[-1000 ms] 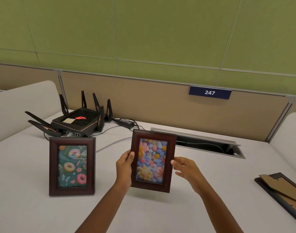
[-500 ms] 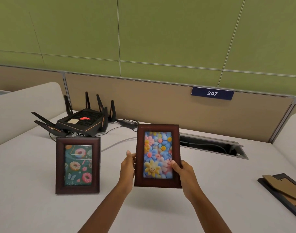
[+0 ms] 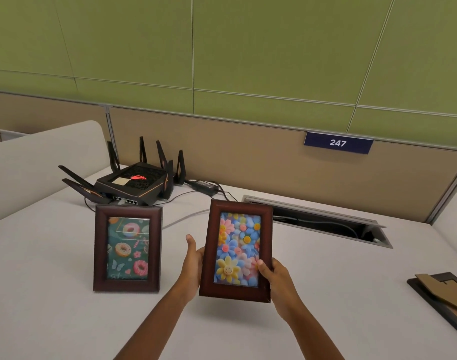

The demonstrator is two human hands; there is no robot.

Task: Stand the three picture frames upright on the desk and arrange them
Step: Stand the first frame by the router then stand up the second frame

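A dark wooden frame with a doughnut picture (image 3: 127, 249) stands upright on the white desk (image 3: 40, 294) at the left. To its right I hold a matching frame with a flower picture (image 3: 238, 249) just above the desk, leaning slightly back. My left hand (image 3: 192, 261) grips its left edge and my right hand (image 3: 270, 275) grips its lower right corner, thumb on the front. A third frame (image 3: 445, 297) lies face down at the right edge, its cardboard back and stand showing.
A black router (image 3: 135, 184) with several antennas sits behind the doughnut frame, cables and a power adapter (image 3: 205, 185) trailing right. An open cable slot (image 3: 323, 220) lies behind the held frame. A tan partition with a "247" sign (image 3: 337, 142) bounds the back; padded dividers flank both sides.
My right hand closed on the flower frame's right side. The frame straightened from its tilt and now sits a little lower, near the desk. The doughnut frame has not moved.
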